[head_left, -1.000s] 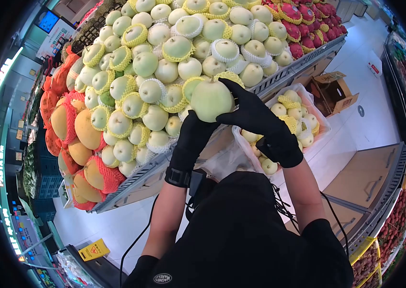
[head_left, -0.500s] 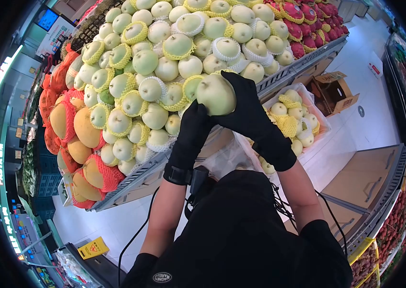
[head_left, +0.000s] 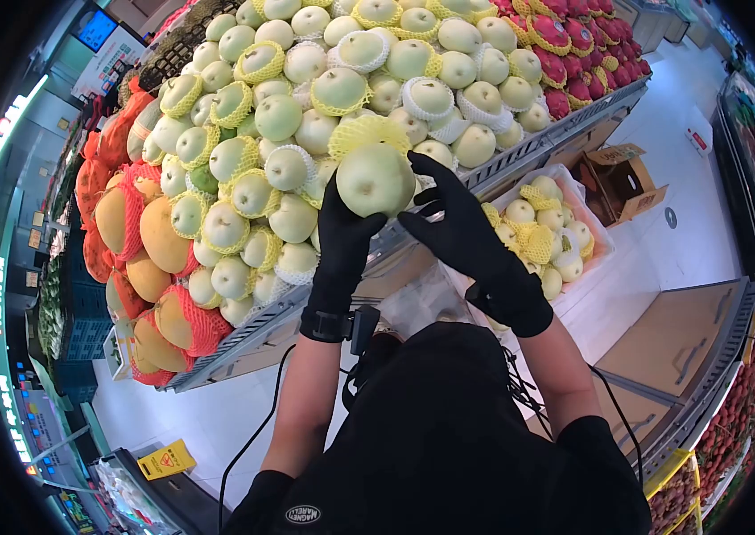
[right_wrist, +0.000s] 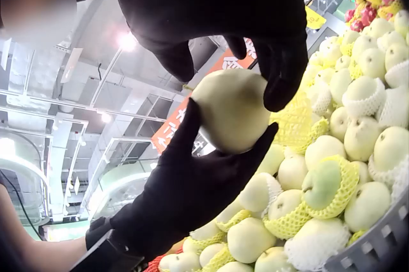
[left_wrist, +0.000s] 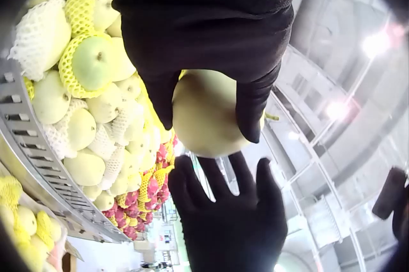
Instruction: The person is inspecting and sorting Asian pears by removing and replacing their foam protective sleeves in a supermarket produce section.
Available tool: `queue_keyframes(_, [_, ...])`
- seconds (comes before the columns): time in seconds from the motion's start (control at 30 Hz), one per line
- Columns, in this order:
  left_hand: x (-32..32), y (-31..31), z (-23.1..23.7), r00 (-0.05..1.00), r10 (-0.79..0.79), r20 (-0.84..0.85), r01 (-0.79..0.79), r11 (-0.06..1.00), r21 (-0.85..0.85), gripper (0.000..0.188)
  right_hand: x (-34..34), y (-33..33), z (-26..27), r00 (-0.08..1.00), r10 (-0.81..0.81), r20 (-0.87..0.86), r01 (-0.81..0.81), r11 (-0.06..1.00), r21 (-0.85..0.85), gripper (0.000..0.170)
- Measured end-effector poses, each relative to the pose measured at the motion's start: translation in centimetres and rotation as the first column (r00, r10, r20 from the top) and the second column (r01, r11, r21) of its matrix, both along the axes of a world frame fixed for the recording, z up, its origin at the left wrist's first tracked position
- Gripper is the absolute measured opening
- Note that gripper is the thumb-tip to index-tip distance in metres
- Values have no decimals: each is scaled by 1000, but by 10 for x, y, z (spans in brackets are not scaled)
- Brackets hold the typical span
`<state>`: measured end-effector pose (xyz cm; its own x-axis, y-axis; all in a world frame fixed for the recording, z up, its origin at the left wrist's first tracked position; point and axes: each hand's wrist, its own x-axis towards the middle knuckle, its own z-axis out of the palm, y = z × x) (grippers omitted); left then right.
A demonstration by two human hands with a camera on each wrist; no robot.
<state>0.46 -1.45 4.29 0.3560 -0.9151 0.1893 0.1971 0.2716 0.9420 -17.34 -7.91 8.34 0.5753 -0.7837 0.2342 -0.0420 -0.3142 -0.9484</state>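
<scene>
Left hand [head_left: 342, 239]: gripping your pear [head_left: 375, 180]
Right hand [head_left: 465, 230]: spread nearby
Your right-wrist view only: banner [right_wrist: 165, 135]
Far right: dragonfruit [head_left: 579, 37]

A: ok so where's each cam sitting?

B: Head one's up top facing forward and down, widest of the lot: black shirt [head_left: 431, 428] at 6 o'clock, fruit pile [head_left: 277, 117] around 11.

A: and the wrists?

B: Way closer. Left one has the left hand [left_wrist: 204, 23] at 12, facing past the pale fruit [left_wrist: 208, 122] to the right hand [left_wrist: 233, 221] at 6, ceiling lights [left_wrist: 376, 44] at 2. Right one faces back the other way, ceiling lights around 10, fruit pile at 4.

A: overlap?

B: All three share the pale fruit, both hands and some fruit pile.
</scene>
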Motion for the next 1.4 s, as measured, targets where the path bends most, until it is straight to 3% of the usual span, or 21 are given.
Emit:
queue_keyframes(0.07, [-10, 0, 11, 967, 134, 215, -129, 991, -37, 92, 8, 7, 0, 997, 57, 59, -65, 987, 144, 89])
queue_keyframes(0.17, [-20, 0, 8, 870, 301, 391, -266, 953, -143, 105, 19, 11, -5, 984, 44, 171, -77, 978, 195, 94])
queue_keyframes(0.27, [-28, 1, 4, 873, 275, 402, -224, 959, -172, 110, 36, 11, -27, 971, -145, 188, 138, 989, 52, 97])
queue_keyframes(0.3, [-28, 1, 5, 874, 268, 406, -209, 960, -184, 112, 36, 9, -28, 961, -142, 237, 128, 989, 74, 96])
queue_keyframes(0.37, [-27, 7, 12, 912, 209, 354, -176, 977, -122, 110, 31, 3, -30, 933, -139, 330, 106, 988, 116, 95])
queue_keyframes(0.4, [-27, 10, 19, 926, 185, 330, -161, 982, -97, 111, 24, 0, -25, 927, -119, 356, 25, 966, 258, 92])
queue_keyframes(0.5, [-20, 14, 23, 961, 96, 261, -96, 995, -12, 112, 13, -16, -31, 945, -136, 297, 54, 962, 269, 91])
queue_keyframes(0.63, [-12, 7, 11, 948, 1, 319, 5, 1000, -17, 117, 7, -15, -36, 776, -122, 618, -275, 817, 507, 73])
queue_keyframes(0.73, [-10, 4, 5, 952, -175, 251, 164, 984, 63, 112, 2, -22, -41, 696, -25, 718, -458, 755, 470, 66])
queue_keyframes(0.8, [-14, 8, 14, 934, -284, 217, 260, 956, 134, 104, -3, -20, -39, 742, 29, 669, -447, 766, 462, 66])
queue_keyframes(0.83, [-17, 9, 17, 936, -271, 224, 247, 960, 130, 102, -4, -20, -38, 763, 56, 644, -442, 772, 456, 67])
queue_keyframes(0.93, [-25, 10, 18, 947, -193, 256, 173, 980, 99, 98, -1, -25, -39, 851, 113, 513, -225, 961, 162, 66])
queue_keyframes(1.03, [-32, 9, 17, 928, -39, 369, 25, 999, 43, 94, -8, -14, -13, 956, -37, 290, -83, 916, 392, 62])
queue_keyframes(1.1, [-36, 7, 23, 853, 69, 518, -85, 996, 8, 94, -9, -12, -15, 924, 18, 381, -188, 891, 414, 61])
queue_keyframes(1.17, [-41, 4, 17, 826, 145, 545, -147, 988, -41, 93, -4, -8, -19, 865, 54, 498, -268, 890, 369, 64])
queue_keyframes(1.2, [-44, 3, 15, 811, 181, 556, -174, 982, -66, 93, 5, -10, -30, 776, 43, 629, -329, 879, 345, 66])
queue_keyframes(1.3, [-46, 9, 20, 780, 156, 606, -146, 987, -66, 94, -4, -14, -40, 709, -71, 701, -478, 682, 553, 68])
queue_keyframes(1.37, [-41, 14, 20, 828, 96, 552, -134, 991, 29, 89, -11, -15, -41, 672, -41, 739, -504, 707, 497, 67])
queue_keyframes(1.4, [-37, 16, 19, 850, 66, 522, -124, 989, 76, 86, -14, -15, -39, 731, 8, 683, -409, 805, 429, 64])
